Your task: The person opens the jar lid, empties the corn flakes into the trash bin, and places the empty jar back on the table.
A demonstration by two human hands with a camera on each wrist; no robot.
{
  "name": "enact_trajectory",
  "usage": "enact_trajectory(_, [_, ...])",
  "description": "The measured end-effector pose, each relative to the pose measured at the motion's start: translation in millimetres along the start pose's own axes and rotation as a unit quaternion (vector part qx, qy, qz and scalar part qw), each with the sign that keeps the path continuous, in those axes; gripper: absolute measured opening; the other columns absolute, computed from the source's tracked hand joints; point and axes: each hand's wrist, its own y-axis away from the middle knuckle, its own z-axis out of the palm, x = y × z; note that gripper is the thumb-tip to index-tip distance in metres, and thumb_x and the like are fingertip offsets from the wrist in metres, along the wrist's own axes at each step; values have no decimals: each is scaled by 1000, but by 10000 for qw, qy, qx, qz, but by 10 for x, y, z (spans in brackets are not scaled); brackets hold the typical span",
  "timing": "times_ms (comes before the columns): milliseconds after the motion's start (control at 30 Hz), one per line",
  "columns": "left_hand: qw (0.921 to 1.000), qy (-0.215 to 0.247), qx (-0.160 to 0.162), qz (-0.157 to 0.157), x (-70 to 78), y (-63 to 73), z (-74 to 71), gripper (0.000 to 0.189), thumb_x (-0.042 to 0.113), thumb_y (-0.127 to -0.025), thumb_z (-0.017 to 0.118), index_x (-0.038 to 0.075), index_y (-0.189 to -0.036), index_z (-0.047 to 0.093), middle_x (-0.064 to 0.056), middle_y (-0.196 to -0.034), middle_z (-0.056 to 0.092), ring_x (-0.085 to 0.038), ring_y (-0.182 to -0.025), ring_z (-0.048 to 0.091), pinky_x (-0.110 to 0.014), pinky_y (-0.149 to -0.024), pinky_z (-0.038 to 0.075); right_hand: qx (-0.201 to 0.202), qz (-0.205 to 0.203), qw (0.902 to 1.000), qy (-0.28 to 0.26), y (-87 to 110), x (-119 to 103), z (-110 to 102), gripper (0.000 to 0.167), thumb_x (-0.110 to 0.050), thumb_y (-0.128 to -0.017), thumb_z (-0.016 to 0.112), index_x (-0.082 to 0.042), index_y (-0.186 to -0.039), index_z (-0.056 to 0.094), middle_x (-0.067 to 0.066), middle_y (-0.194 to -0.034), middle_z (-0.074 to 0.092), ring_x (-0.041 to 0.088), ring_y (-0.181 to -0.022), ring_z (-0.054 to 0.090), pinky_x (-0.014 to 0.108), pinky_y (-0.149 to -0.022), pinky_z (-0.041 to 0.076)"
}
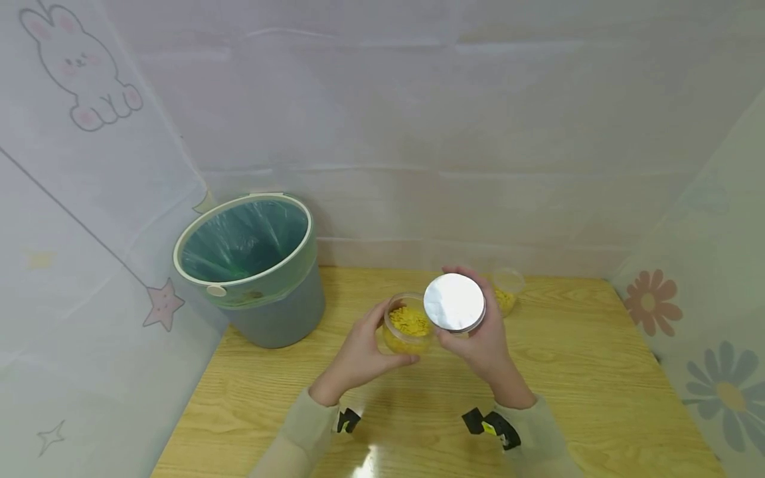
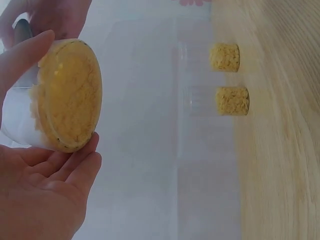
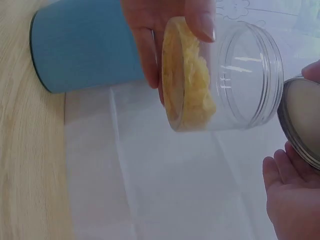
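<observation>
My left hand [image 1: 360,350] grips a clear, open-topped jar [image 1: 409,322] with small yellow pieces in its lower part, thumb and fingers on opposite sides of its wall. The right wrist view shows the jar's bare threaded mouth and the yellow layer [image 3: 190,85] at its base. In my right hand [image 1: 489,342] is a round silver lid [image 1: 455,303], held by the edge beside the jar's mouth. The lid's pale inner side [image 3: 306,107] faces the jar in the right wrist view. Both things are held above the table.
Two more clear jars with yellow pieces, one nearer [image 2: 232,101] and one beyond [image 2: 225,57], stand on the wooden table [image 1: 418,425]. In the head view my right hand partly hides them. A lined bin [image 1: 275,312] stands at the back left; printed cloth walls surround the table.
</observation>
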Motion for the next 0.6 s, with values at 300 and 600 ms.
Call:
enact_trajectory(300, [9987, -188, 461, -85, -22, 24, -158, 95, 28, -74, 94, 13, -152, 43, 4, -148, 50, -19, -138, 45, -49, -111, 37, 204, -34, 9997, 160, 35, 4, -89, 91, 25, -64, 80, 9, -146, 43, 25, -137, 51, 30, -121, 55, 31, -96, 52])
enact_trajectory(600, [9962, -165, 853, 73, -4, 57, -347, 90, 27, -72, 96, 12, -148, 48, -1, -142, 55, -23, -132, 50, -51, -110, 39, 211, -264, 9994, 100, 49, 50, -116, 103, 30, -64, 72, 8, -155, 30, 26, -129, 41, 30, -117, 56, 31, -96, 51])
